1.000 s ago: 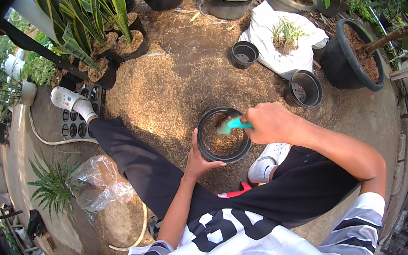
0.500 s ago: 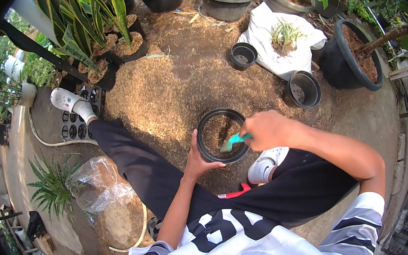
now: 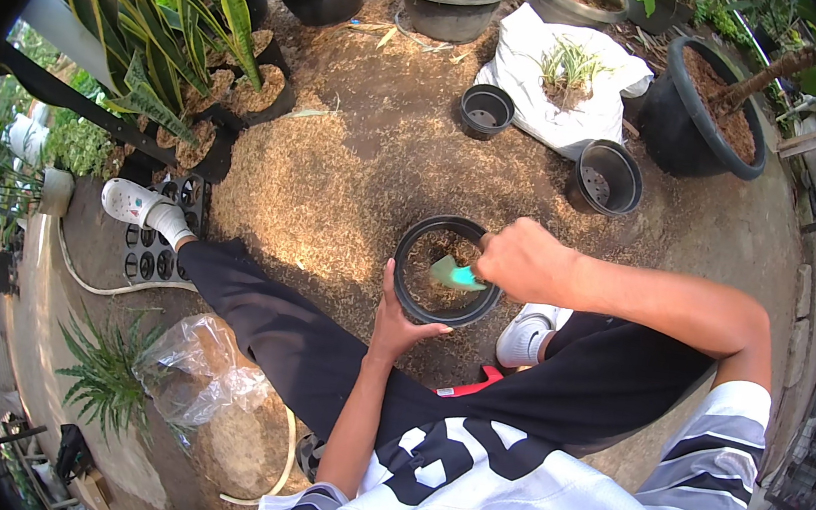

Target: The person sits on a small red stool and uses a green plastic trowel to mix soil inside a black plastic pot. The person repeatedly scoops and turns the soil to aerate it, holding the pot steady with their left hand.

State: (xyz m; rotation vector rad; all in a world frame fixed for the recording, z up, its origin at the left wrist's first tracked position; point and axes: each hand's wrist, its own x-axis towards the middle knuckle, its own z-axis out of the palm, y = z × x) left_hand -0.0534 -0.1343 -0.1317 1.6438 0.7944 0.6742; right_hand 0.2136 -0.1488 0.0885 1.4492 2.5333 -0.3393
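Note:
Between my legs a round black plant pot [image 3: 404, 299] stands with brown soil mix inside it. My left hand [image 3: 398, 326] grips its near left side, fingers along the left wall and thumb along the near edge. My right hand [image 3: 526, 260] is closed around the handle of a small teal hand trowel [image 3: 456, 275], over the pot's right rim. The trowel's blade is inside the pot, pointing left, its broad face showing. My fist hides most of the handle.
Two more black pots [image 3: 486, 112] [image 3: 606, 178] stand ahead, beside a white sack [image 3: 521, 72] bearing a small striped plant [image 3: 571, 64]. Larger planters [image 3: 451, 18] line the back. A red-handled tool [image 3: 472, 383] lies by my right shoe. Clear plastic [image 3: 203, 373] and a spiky plant [image 3: 108, 369] lie at left.
The trowel has turned inside the pot, so its blade now lies flatter and shows its broad face. My right hand has shifted slightly left; my left hand stays on the pot.

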